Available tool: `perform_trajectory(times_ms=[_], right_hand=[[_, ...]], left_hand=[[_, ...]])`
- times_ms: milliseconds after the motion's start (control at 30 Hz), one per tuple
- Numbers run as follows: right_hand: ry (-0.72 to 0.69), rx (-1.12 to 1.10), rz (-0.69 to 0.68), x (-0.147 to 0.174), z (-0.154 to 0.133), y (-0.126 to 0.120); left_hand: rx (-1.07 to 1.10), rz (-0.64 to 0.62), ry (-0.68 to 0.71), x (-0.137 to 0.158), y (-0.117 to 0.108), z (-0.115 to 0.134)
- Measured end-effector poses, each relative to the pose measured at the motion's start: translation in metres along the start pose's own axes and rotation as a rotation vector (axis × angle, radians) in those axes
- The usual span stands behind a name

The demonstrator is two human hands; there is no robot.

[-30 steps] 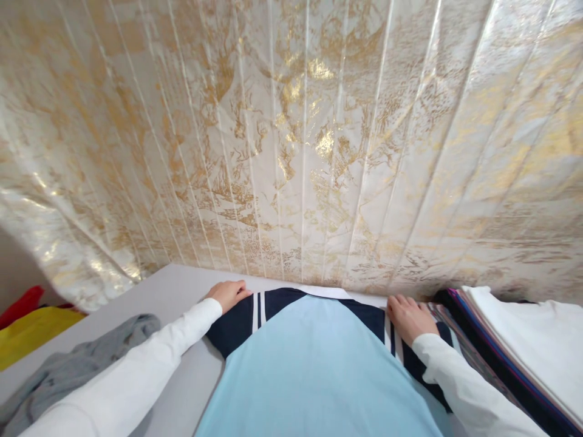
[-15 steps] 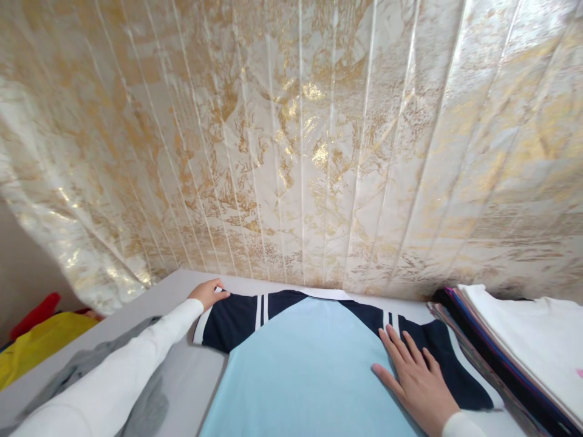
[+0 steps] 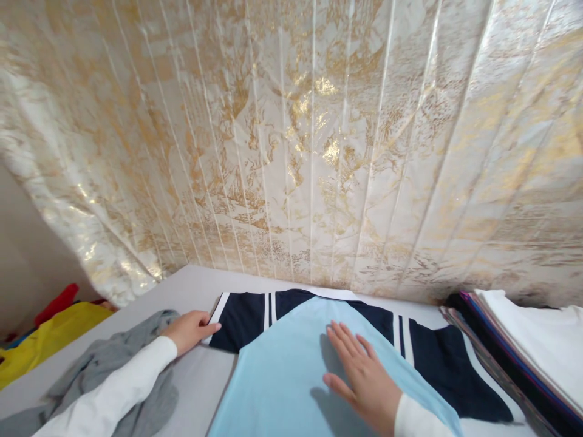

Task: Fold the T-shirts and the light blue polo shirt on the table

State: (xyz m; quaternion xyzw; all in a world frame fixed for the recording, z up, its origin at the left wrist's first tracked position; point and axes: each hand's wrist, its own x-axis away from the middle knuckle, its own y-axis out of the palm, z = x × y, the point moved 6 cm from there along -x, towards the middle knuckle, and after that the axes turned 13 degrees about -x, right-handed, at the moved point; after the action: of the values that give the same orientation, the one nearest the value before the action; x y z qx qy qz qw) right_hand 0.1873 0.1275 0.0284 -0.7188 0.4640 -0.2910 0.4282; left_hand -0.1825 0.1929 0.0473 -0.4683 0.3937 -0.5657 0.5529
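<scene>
Pale tabletop (image 3: 194,280): shirt (image 3: 282,370) below right hand (image 3: 364,376), cuff (image 3: 220,308) at left hand (image 3: 187,332).

soft, fairly bright light, apparently from the right, reaches the table (image 3: 204,279). the right hand (image 3: 367,376) throws a soft shadow leftward on the shirt (image 3: 282,364). behind the table's far edge, the shiny curtain (image 3: 291,145) glints gold and white. past the far left corner, the wall (image 3: 27,230) is dim. fine detail looks smeared; the picture's outer edges are stretched.
</scene>
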Motion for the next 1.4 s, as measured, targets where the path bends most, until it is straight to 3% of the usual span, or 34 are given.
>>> perform_trajectory(times_ms=[67, 167, 333, 400, 533, 733, 867, 1000, 1067, 1233, 1400], right_hand=[[-0.062, -0.086, -0.077, -0.018, -0.038, 0.009], [-0.156, -0.198, -0.056, -0.046, -0.081, 0.020], [-0.192, -0.313, 0.038, -0.083, -0.110, 0.045], [-0.159, -0.287, 0.070, -0.090, -0.110, 0.053], [-0.158, -0.213, 0.060, -0.090, -0.111, 0.061], [-0.144, -0.187, -0.036, -0.094, -0.107, 0.062], [-0.139, -0.202, 0.041, -0.113, -0.088, 0.039], [-0.134, -0.187, 0.098, -0.136, -0.060, 0.020], [-0.117, -0.182, 0.115, -0.144, -0.046, 0.019], [-0.088, -0.194, 0.188, -0.148, -0.028, 0.029], [-0.092, -0.273, 0.214, -0.148, -0.025, 0.025]], left_hand=[[0.117, -0.024, 0.024, 0.005, 0.006, 0.004], [0.248, -0.067, 0.012, 0.010, 0.010, 0.004], [0.636, -0.129, 0.017, 0.017, 0.008, 0.002], [0.605, -0.075, 0.042, 0.016, 0.005, 0.003], [0.263, 0.120, 0.099, 0.011, 0.006, 0.005], [0.071, 0.253, 0.045, 0.017, 0.010, 0.007], [-0.214, 0.381, 0.016, 0.028, -0.006, 0.041], [-0.413, 0.235, 0.194, 0.017, 0.012, 0.099], [-0.410, 0.159, 0.181, 0.006, 0.028, 0.111], [-0.434, 0.081, 0.015, -0.009, 0.056, 0.095], [-0.441, 0.036, -0.028, -0.008, 0.057, 0.083]])
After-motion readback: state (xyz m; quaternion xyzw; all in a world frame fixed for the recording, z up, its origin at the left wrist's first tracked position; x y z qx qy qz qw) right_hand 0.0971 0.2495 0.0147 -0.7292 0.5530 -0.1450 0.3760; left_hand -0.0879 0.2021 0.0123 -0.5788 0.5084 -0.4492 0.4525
